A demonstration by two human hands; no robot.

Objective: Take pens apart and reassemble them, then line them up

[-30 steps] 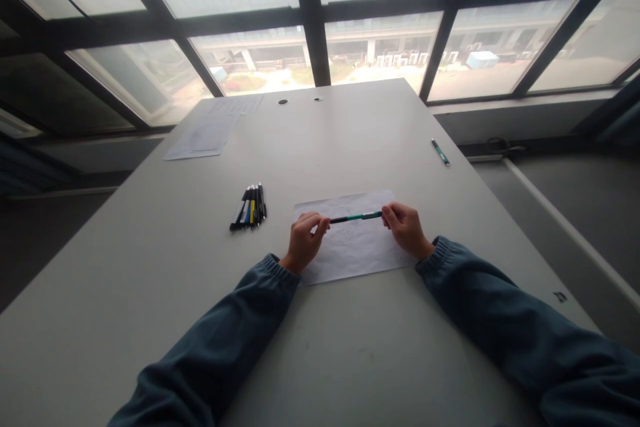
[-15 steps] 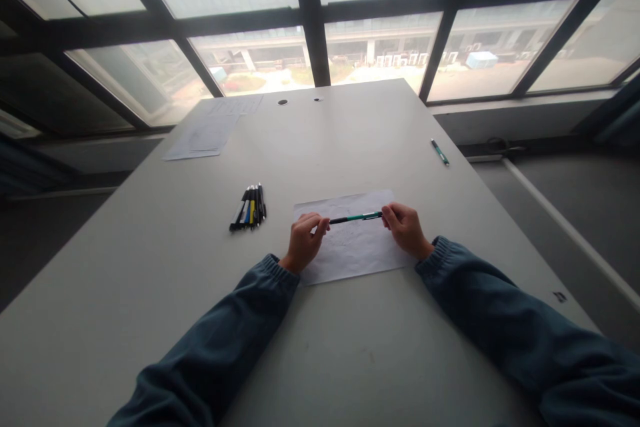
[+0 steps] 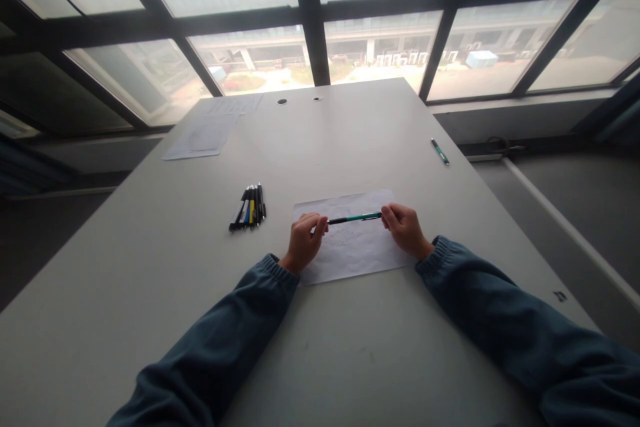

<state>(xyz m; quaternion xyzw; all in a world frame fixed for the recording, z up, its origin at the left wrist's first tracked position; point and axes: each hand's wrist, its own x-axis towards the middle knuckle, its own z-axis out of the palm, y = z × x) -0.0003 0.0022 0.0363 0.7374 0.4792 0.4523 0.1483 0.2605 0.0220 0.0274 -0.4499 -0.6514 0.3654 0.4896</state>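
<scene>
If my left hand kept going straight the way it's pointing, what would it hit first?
The left hand points up-right along the green pen it grips, so it would probably meet the right hand holding the other end.

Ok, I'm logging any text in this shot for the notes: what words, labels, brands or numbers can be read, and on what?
Nothing can be read.
Sheet under the hands: faint pencil marks, too pale to read.
Green pen held by the left hand and right hand: no legible print.
Bundle of pens: markings too small.
Papers at the far corner: print blurred.
Small dark mark on the table edge: unreadable.
</scene>
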